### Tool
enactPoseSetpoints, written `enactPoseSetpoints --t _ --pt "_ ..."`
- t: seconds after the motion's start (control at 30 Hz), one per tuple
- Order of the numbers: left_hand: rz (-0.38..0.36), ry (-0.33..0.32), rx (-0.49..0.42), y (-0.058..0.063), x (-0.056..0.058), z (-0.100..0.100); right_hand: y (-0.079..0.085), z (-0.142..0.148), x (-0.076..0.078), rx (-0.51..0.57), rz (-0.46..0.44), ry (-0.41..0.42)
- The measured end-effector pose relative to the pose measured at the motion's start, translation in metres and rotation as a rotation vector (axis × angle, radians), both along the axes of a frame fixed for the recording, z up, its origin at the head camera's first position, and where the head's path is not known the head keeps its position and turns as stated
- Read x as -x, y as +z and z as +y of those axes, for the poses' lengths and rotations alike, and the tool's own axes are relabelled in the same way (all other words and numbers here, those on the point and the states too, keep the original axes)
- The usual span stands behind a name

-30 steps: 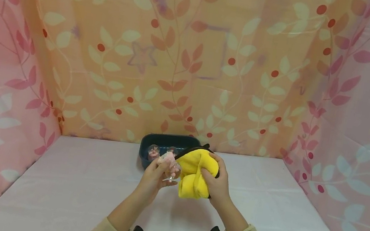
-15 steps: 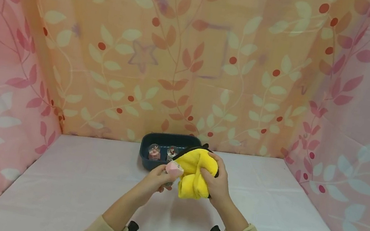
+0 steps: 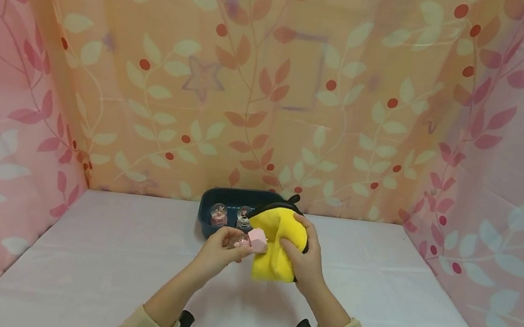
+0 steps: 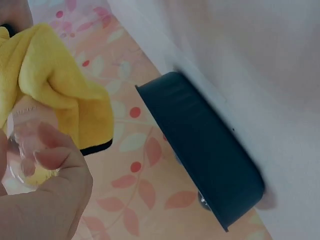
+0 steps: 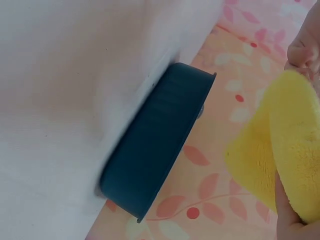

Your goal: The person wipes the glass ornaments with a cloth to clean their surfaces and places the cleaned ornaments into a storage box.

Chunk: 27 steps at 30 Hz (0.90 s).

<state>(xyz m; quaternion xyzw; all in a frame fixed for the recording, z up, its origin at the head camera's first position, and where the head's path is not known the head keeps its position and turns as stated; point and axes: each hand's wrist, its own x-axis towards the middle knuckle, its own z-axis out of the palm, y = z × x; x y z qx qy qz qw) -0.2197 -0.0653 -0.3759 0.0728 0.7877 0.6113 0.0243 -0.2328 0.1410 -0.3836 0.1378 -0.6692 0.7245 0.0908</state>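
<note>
My left hand [image 3: 217, 253] grips a small snow globe [image 3: 257, 241] by its clear dome, with the pink faceted base turned to the right. That base touches a yellow cloth [image 3: 282, 229] with black edging, which my right hand [image 3: 309, 257] pinches between thumb and fingers. In the left wrist view the clear dome [image 4: 25, 172] shows between my left fingers, and the cloth hangs over the base. The right wrist view shows the folded cloth [image 5: 295, 150] with my right fingers partly behind it. Both hands are above the table.
A dark blue basin [image 3: 204, 217] stands at the back of the table, behind the hands. Two small snow globes sit in it, one pink [image 3: 219, 215] and one dark and white [image 3: 244, 216]. Patterned curtains [image 3: 266, 72] enclose the back and sides of the white table [image 3: 97, 263].
My left hand has turned the snow globe, so its pink base now points right against the cloth. The cloth hangs a little more unfolded; my right hand has barely moved.
</note>
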Motion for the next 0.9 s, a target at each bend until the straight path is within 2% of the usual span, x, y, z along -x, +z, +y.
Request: enactPoseSetpoints --t 0.13,0.27,0.33,0.4,0.5,0.7,0.8,0.9 --pt "0.005 0.034 -0.051 0.001 0.001 0.003 0.001 -0.003 -0.003 -0.004 0.079 0.053" --pt "0.001 0.034 -0.095 0.004 -0.001 0.009 0.000 -0.008 -0.003 -0.144 0.175 0.147" --pt "0.003 0.032 -0.103 0.003 -0.002 0.012 -0.003 -0.010 -0.002 -0.221 0.196 0.163" --pt "0.006 0.030 -0.104 0.002 -0.005 0.013 -0.006 -0.012 -0.001 -0.263 0.199 0.154" --pt "0.012 0.024 -0.096 -0.002 -0.007 0.014 -0.011 -0.014 -0.001 -0.305 0.195 0.087" --pt "0.002 0.018 -0.091 -0.006 -0.007 0.013 -0.013 -0.016 -0.002 -0.276 0.245 -0.043" --pt "-0.014 0.026 -0.102 -0.006 -0.005 0.014 -0.010 -0.015 0.000 -0.248 0.224 -0.068" --pt "-0.057 0.041 -0.123 -0.004 -0.005 0.014 -0.006 -0.013 0.002 -0.210 0.155 -0.073"
